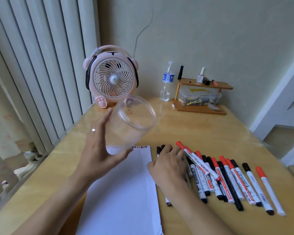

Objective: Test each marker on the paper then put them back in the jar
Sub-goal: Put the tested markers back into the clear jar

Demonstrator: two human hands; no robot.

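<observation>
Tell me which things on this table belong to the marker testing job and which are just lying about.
For the job: clear jar held in the left hand; sheet of paper; red and black markers under and beside the right hand.

Lying about: pink fan; water bottle; small wooden shelf; nail polish.

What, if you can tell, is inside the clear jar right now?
The jar, tilted in the left hand, holds no markers; only small dark and red specks show. Its base is partly covered by the palm.

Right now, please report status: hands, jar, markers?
Left hand holds empty jar tilted above paper. Right hand on markers, grip unclear. Nothing blocks.
</observation>
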